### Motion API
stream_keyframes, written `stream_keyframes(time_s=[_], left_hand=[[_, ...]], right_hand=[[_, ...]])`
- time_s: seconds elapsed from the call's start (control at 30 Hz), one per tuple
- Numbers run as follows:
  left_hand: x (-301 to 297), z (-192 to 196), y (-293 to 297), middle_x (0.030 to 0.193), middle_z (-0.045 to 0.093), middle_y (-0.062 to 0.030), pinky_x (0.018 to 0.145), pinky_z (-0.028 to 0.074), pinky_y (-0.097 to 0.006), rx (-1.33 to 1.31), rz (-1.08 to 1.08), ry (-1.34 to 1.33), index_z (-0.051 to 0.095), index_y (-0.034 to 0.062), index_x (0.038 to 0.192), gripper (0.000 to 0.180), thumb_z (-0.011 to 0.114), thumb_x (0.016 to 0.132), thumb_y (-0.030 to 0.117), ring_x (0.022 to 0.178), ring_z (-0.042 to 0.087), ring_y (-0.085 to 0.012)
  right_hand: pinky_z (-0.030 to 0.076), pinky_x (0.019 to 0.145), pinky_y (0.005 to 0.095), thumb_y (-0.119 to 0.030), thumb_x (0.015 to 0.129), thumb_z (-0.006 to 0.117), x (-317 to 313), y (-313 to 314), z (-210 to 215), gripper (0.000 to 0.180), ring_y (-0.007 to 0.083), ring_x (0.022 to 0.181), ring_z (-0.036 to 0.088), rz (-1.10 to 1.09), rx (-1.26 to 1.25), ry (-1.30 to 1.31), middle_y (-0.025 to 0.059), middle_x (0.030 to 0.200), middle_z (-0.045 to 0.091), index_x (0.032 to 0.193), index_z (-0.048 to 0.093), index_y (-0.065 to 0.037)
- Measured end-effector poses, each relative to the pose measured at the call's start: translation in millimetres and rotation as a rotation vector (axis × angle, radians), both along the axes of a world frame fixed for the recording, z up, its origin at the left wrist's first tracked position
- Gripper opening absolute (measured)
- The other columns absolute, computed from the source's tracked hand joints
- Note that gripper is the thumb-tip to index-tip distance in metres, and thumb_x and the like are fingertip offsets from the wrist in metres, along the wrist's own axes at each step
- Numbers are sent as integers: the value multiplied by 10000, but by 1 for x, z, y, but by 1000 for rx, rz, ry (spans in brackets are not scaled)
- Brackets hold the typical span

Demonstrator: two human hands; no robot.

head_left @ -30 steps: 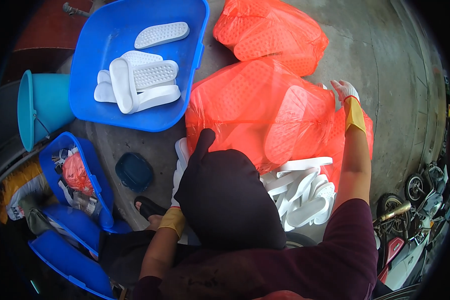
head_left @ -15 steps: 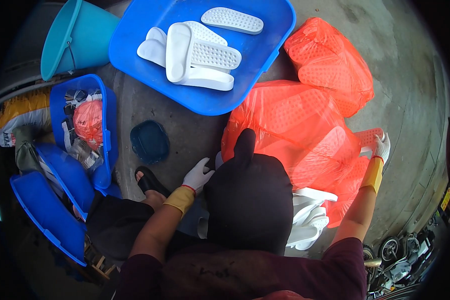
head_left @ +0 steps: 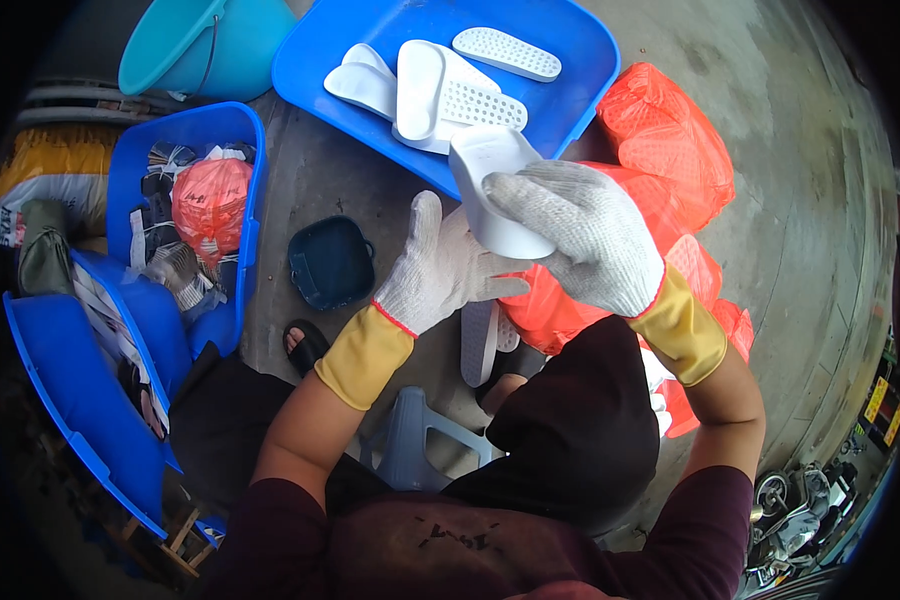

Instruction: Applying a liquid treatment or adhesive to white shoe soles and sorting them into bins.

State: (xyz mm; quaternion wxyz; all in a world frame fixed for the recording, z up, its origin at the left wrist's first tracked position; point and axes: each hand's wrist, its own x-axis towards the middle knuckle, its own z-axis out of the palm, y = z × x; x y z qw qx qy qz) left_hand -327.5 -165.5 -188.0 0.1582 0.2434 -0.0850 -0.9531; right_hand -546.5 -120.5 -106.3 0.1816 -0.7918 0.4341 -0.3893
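Above blue tray (head_left: 580, 90), R hand (head_left: 585, 235) fingers clamp white insole (head_left: 495, 190), L hand (head_left: 440, 270) fingers spread alongside.

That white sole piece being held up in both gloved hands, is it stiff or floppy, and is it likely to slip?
The white sole piece probably flexes a little: it curves under the right hand. It looks light, held up with the left hand only steadying it. Slipping seems unlikely, since both wear knit gloves.

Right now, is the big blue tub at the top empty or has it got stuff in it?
Not empty. The blue tub holds several white slipper soles lying loose on its floor, with much of the floor bare.
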Motion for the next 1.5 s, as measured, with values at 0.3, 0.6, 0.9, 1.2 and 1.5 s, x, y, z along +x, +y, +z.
stream_keyframes(time_s=[0.3, 0.6, 0.9, 1.2, 1.5], left_hand=[[174, -20, -8, 1364, 575, -215, 1121, 451, -590, -94, 498, -215, 458, 38, 1495, 756, 610, 995, 585, 1299, 548, -391], [264, -19, -20, 1219, 614, -188, 835, 615, -473, -491, 533, -607, 426, 39, 1507, 619, 682, 1020, 322, 979, 686, -315], [267, -48, -15, 1219, 633, -164, 859, 616, -450, -477, 499, -645, 417, 49, 1531, 602, 666, 1037, 288, 1000, 699, -284], [269, -56, -18, 1184, 644, -175, 749, 618, -398, -384, 470, -581, 354, 82, 1594, 771, 697, 1002, 436, 941, 709, -260], [253, -8, 16, 1444, 565, -179, 1120, 472, -516, -210, 616, -158, 405, 55, 1553, 643, 436, 1108, 517, 1344, 562, -333]], right_hand=[[569, 840, 457, -65, 923, 648, 175, -19, -50, 320, 417, 939, 697, 287, 253, 119, 188, 951, 714, 1242, 669, -71], [599, 852, 472, -76, 938, 595, 312, -54, -207, 329, 359, 1004, 746, 56, 702, 627, 174, 1074, 765, 1228, 728, -154], [499, 934, 443, -259, 999, 581, 354, -56, -290, 275, 266, 1161, 672, -2, 550, 928, 66, 1212, 740, 1161, 786, -174], [563, 979, 364, -5, 955, 568, 306, -64, -238, 440, 262, 1109, 731, -266, 906, -189, 108, 1223, 764, 1348, 709, -144], [569, 848, 407, -265, 966, 687, 362, -26, -66, 258, 343, 903, 746, -466, 604, -402, 235, 953, 742, 1073, 796, -57]])
